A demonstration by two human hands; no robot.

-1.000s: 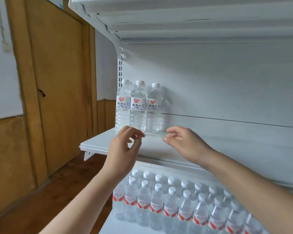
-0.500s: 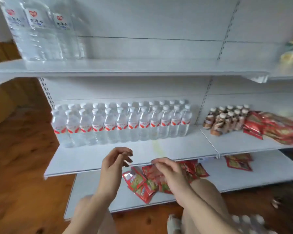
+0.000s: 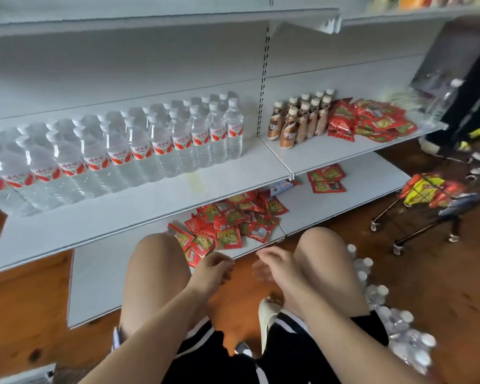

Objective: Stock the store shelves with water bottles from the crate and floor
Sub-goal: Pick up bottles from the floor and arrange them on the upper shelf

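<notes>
A crouching person is holding both hands low, just inside the right knee (image 3: 323, 253). The left hand (image 3: 212, 270) and right hand (image 3: 276, 266) are hanging with each grip loose and empty. The floor water bottles (image 3: 396, 328) are standing caps-up just outside that knee, so the right hand is lying nearer. The shelved bottles (image 3: 139, 151) are sitting above and left of the knee.

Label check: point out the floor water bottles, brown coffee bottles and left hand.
floor water bottles (image 3: 396, 327): head view, middle of the pile.
brown coffee bottles (image 3: 302, 121): head view, a middle bottle's body.
left hand (image 3: 211, 269): head view, back of hand.
</notes>
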